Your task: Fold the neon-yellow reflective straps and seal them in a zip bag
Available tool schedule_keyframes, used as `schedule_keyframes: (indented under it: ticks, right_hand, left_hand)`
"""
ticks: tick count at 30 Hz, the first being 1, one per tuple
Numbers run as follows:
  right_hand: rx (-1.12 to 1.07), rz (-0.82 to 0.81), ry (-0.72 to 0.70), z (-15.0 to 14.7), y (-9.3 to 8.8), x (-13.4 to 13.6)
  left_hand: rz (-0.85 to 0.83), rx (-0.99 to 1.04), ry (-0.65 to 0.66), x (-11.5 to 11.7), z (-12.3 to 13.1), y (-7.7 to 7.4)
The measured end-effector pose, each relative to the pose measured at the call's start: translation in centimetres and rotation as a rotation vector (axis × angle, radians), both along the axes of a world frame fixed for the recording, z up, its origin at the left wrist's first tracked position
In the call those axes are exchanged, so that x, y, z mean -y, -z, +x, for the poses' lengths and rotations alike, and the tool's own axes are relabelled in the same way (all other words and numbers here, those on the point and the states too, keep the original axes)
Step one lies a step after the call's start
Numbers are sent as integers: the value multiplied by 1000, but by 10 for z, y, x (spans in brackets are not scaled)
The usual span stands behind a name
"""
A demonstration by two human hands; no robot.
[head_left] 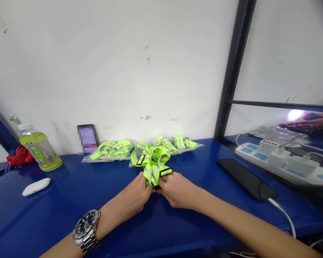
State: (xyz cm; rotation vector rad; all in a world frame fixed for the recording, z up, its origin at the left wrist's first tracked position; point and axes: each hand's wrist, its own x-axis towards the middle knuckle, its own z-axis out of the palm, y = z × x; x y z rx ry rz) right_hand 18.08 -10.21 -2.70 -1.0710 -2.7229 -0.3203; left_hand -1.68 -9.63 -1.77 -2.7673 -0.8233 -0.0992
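Left hand [136, 195] and right hand [177, 190] side by side, grips pinching the strap [152, 161] at its near end; the rest fans away ahead.

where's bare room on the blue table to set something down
Bare: between white case and left hand; between right hand and black phone. Crowded: bagged straps along the wall, held strap bundle, power strip at right.

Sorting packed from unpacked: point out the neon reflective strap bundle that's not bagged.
The strap bundle in the left hand and right hand; the rest lie in clear bags.
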Motion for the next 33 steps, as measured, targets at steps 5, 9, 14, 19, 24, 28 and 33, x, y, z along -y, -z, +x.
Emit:
schedule_keyframes:
  ticks: [5,9,14,19,24,28,33]
  right_hand:
    - [39,90,-41,3,-1,1]
    - [-2,90,-4,4,-5,2]
    - [-43,70,78,6,-10,1]
    - [-98,16,132,11,-10,-2]
    - [-142,-4,165,16,-8,-5]
    - [-114,10,175,15,-8,-3]
    - [-156,-36,177,13,-10,-6]
  left_hand:
    - [92,-38,-2,1,-2,5]
    - [77,110,-55,-3,-4,14]
    - [-77,330,-87,-5,-3,12]
    - [-265,607,-153,0,-2,12]
    - [-378,830,-254,6,-2,16]
    - [-361,769,-249,4,-2,13]
    - [-270,700,-199,-2,-1,10]
